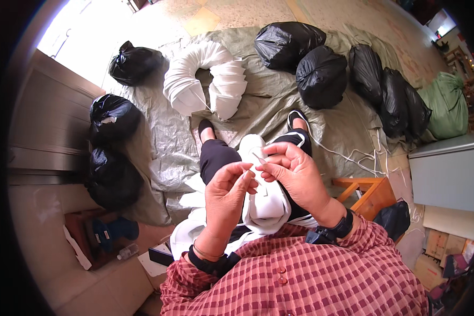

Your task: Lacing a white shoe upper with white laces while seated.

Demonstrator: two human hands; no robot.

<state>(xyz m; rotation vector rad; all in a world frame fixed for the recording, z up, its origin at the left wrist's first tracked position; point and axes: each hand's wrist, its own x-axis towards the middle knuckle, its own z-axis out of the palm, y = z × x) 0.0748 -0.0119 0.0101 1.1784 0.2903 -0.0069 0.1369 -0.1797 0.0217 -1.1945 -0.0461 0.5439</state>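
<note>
My left hand [227, 196] and my right hand [296, 178] meet over my lap, thumbs and fingers pinched close together. Between the right fingertips there seems to be a small, thin, pale piece, too small to name. Whatever the left fingertips hold is hidden or too fine to make out. Beneath both hands a white, soft-looking padded piece [266, 208] with a rounded far end lies along my lap. More white pieces [185, 231] are heaped by my left forearm.
A curved stack of white pieces [195, 58] lies on the grey tarp [268, 100] beyond my feet. Black bags [321, 78] stand at both sides, a green sack [445, 108] far right. White cord [347, 158] trails near a wooden stool [374, 197]. Cabinet doors [52, 121] flank the left.
</note>
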